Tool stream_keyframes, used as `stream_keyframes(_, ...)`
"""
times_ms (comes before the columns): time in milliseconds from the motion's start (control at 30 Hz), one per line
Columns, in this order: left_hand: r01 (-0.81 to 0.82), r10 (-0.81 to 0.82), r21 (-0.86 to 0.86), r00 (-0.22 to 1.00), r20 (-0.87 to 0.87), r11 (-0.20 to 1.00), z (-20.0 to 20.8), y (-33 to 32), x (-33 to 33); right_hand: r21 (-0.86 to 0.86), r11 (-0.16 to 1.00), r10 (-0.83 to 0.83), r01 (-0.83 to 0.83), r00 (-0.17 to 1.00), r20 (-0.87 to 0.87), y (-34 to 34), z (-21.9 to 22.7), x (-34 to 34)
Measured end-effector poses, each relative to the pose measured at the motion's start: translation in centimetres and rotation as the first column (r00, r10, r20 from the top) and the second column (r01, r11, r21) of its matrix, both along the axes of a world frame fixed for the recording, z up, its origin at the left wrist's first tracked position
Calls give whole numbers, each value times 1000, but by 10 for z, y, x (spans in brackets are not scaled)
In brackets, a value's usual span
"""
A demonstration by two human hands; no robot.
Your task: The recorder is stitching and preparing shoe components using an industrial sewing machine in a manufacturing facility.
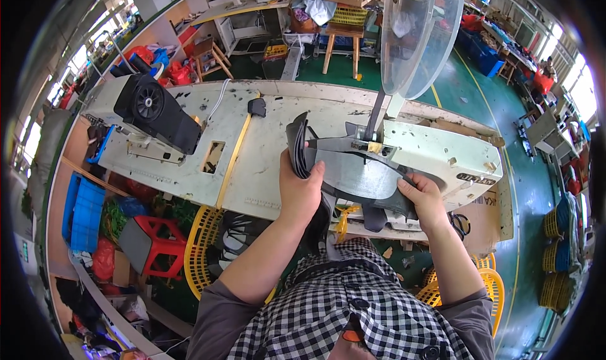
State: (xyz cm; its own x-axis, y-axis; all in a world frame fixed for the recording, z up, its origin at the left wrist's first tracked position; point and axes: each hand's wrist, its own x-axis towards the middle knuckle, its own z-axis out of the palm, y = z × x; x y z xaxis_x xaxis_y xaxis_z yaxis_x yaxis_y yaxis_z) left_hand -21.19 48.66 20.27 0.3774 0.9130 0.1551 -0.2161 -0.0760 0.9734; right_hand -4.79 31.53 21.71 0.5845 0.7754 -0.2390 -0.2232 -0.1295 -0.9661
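Note:
My left hand [300, 186] is closed round a bunch of thin, curved black pieces [295, 146], thumb on the near side. Between my hands stretches a curved piece with a pale grey face and black edges [360, 170], possibly a shoe upper. The fingers of my right hand [423, 199] pinch its right end. The piece's far edge lies at the working head of a cream machine [435, 155], so the contact there is partly hidden. A dark strip [375, 115] runs down into the head from a clear plastic reel [416, 38].
A second machine with a black motor cover [151, 104] stands on the left of the worn white table [271, 136]. Below are a yellow basket [201, 252] holding dark pieces and a red-and-grey stool [151, 246]. More yellow baskets [492, 290] stand at lower right. A wooden stool [344, 31] is beyond the table.

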Motion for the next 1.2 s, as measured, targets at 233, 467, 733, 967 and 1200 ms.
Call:
stream_keyframes(233, 1, 15, -175, 996, 86, 985, 0, 3, 11, 17, 999, -49, 48, 996, 75, 14, -4, 7)
stream_keyframes(467, -60, 64, -203, 998, 15, 977, -6, 16, 4, 192, 965, -173, 177, 984, -37, 5, -33, 18)
stream_keyframes(733, -79, 97, -577, 995, 0, 813, -106, 26, -72, -291, 909, 335, -300, 939, 78, -56, -150, -14)
stream_keyframes(967, 403, -307, -775, 910, 280, 487, -121, 28, -30, -69, 942, -146, 330, 583, 799, 31, -203, 19)
stream_keyframes(1200, 348, -232, -708, 937, 259, 615, -127, 58, 20, -91, 945, -86, 315, 507, 858, 113, -192, 65)
